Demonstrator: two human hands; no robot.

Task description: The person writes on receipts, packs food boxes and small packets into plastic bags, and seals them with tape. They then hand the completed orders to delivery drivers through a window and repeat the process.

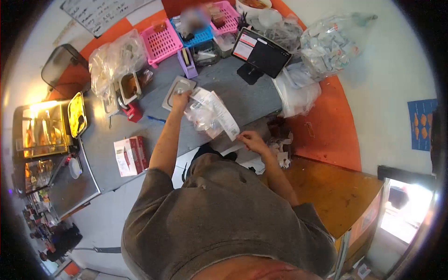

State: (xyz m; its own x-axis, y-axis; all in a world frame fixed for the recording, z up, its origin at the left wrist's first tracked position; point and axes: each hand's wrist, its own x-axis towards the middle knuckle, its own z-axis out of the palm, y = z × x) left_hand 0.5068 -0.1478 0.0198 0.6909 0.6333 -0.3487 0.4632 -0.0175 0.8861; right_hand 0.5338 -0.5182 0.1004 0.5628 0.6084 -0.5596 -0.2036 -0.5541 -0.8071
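I hold a long, narrow paper receipt point(223, 114), white and printed, slanting above the grey counter point(242, 100) in front of my chest. Against it hangs a clear plastic bag point(201, 117), thin, crinkled and shiny; what it holds is too blurred to tell. My left hand point(182, 99) is closed on the upper end of the bag and the paper. My right hand point(252, 139) pinches the receipt's lower end between thumb and fingers.

Just behind my left hand a small rectangular steel pan point(178, 87) lies on the counter. Further left a deeper steel tub point(128, 86) holds something brown, beside a flat tray point(77, 114) of yellow food. A red and white carton point(131, 156) lies near my left elbow.

Behind stand slotted plastic baskets, pink point(161, 43) and blue point(199, 35), and a dark tablet point(261, 52) on a stand. To the right a big clear sack point(329, 44) bulges with small white sachets.
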